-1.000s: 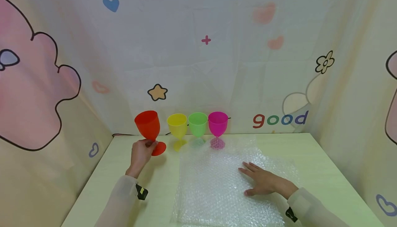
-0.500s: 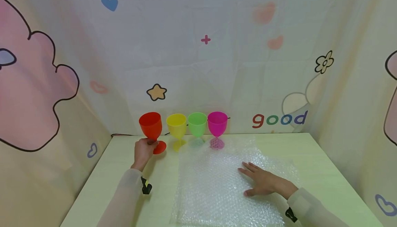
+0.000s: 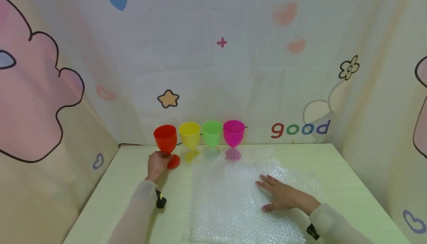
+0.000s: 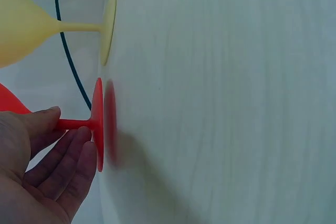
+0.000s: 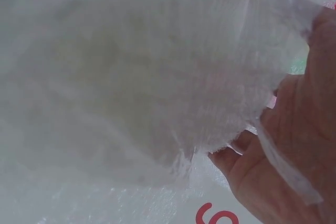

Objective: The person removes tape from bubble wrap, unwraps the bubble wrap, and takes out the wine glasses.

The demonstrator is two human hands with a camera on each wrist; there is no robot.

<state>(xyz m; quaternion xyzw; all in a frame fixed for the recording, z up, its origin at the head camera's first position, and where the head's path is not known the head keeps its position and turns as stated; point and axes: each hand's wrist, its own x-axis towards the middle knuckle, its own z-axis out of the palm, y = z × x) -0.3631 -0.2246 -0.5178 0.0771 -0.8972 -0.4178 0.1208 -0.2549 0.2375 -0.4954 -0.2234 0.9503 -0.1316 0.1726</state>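
Observation:
My left hand (image 3: 158,164) pinches the stem of a red plastic goblet (image 3: 165,137). In the left wrist view the goblet's foot (image 4: 98,129) hovers just off the tabletop, with a shadow beside it. To its right stand a yellow goblet (image 3: 189,134), a green goblet (image 3: 212,133) and a magenta goblet (image 3: 234,132) in a row. A sheet of bubble wrap (image 3: 230,196) lies flat in front and overlaps the feet of the green and magenta ones. On it my right hand (image 3: 283,196) rests with spread fingers. Whitish translucent material blocks much of the right wrist view.
The pale table (image 3: 347,184) ends at a printed curtain (image 3: 253,70) close behind the goblets. Curtain walls also stand on both sides. A thin dark cord (image 4: 68,51) shows behind the goblets in the left wrist view.
My left hand has carried the red goblet right and down, nearer the yellow one, and the goblet has gone from tilted to almost upright. My right hand has stayed put.

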